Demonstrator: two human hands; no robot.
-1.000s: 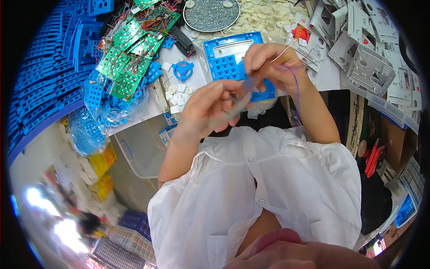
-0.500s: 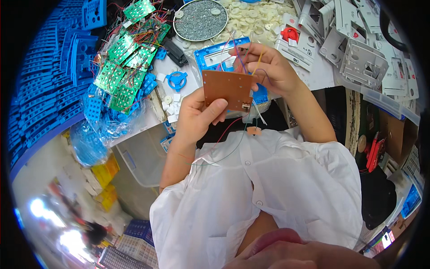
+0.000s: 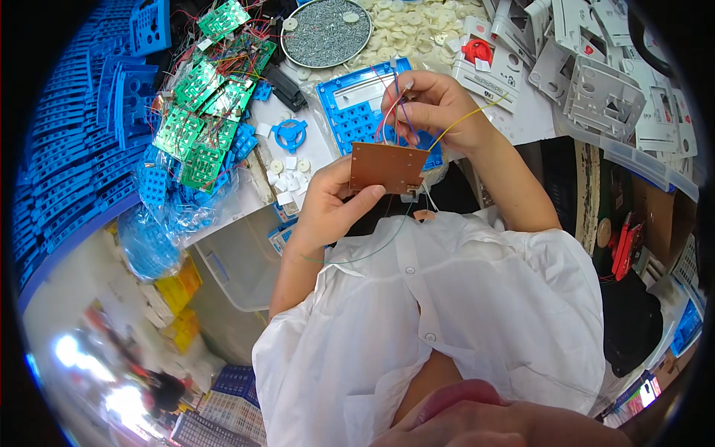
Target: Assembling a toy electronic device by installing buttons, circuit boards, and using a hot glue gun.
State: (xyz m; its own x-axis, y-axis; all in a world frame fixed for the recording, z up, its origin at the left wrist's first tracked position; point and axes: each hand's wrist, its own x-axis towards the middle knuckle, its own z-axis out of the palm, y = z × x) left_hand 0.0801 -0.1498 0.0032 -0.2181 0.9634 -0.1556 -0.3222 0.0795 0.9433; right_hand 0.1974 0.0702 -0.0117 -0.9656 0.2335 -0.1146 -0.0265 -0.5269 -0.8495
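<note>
My left hand is closed on the lower left of a brown circuit board, its thumb along the bottom edge. The board's bare brown face is toward me and tilted; its other side is hidden. Thin coloured wires rise behind its top edge. My right hand is closed in a pinch on some of these wires above the board. A yellow wire runs out past the right wrist, and a green wire hangs down over the white shirt. Beyond the board lies a blue plastic casing with raised square keys.
Green circuit boards with tangled wires lie on the left, beside stacked blue plastic panels. A round tray of small screws stands at the back, near cream discs. White casings fill the right. A blue ring is nearby.
The board has moved slightly right and tipped flatter. My right hand has shifted up its hold among the wires, and the yellow wire now points out to the right instead of upward.
</note>
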